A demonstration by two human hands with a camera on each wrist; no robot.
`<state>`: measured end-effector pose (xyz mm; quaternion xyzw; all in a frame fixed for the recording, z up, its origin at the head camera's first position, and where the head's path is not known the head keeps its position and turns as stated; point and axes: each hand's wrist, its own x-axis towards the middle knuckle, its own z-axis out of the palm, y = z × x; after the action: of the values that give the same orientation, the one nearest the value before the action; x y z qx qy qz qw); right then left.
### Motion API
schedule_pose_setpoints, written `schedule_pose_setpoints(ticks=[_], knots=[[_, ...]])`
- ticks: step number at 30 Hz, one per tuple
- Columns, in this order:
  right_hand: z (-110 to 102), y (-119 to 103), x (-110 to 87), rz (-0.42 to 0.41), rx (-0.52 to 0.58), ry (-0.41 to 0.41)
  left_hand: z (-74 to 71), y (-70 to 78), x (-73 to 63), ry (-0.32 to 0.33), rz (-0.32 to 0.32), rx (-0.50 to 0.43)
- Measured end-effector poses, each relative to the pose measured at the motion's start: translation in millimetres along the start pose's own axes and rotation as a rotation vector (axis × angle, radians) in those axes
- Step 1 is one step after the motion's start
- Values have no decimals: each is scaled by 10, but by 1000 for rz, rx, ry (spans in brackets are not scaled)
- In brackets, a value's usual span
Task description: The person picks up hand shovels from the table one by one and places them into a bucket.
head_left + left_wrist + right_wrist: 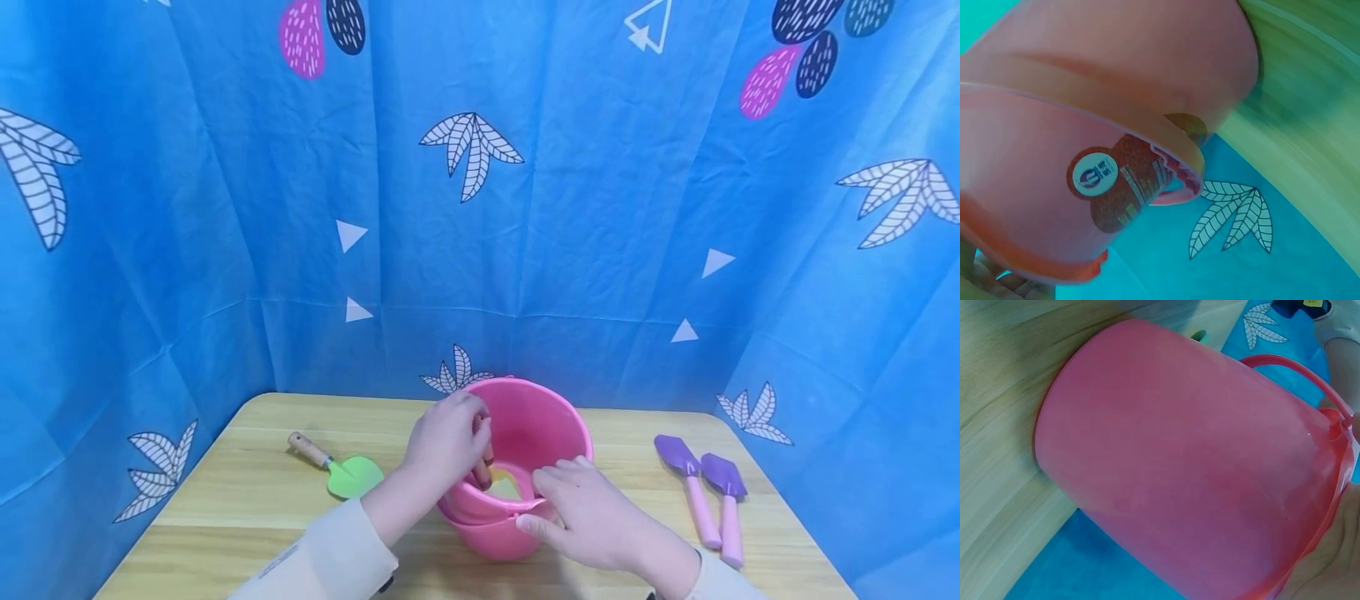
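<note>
Handling inside an upright bucket. The pink bucket (536, 421) stands on the counter (247, 492) before me, its carrying handle (1104, 103) lowered against the outer wall. My right fingers (561, 475) are closed over its near rim, thumb outside. My left fingers (471, 408) are bent down within the mouth and appear to pinch a brown handle (481, 475); the exact contact is partly hidden. A yellowish piece (506, 486) shows beside it, low in the bucket. I judge the step in hand to be placing or removing this handled item; which of the two, I cannot tell. The next move, in my judgement, calls for a steadying right grip and a near-vertical left path clear of the rim. The green trowel (354, 477) lies apart at left; two purple shovels (701, 487) lie at right.
</note>
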<state>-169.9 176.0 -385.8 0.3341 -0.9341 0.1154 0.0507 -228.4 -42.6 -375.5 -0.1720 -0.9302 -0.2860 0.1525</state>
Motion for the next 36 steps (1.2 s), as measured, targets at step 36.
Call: schedule_pose_setpoints(ticks=[36], knots=[[-18,-3,14,1,3,-4,-502,-1012,-195,284,-114,102]])
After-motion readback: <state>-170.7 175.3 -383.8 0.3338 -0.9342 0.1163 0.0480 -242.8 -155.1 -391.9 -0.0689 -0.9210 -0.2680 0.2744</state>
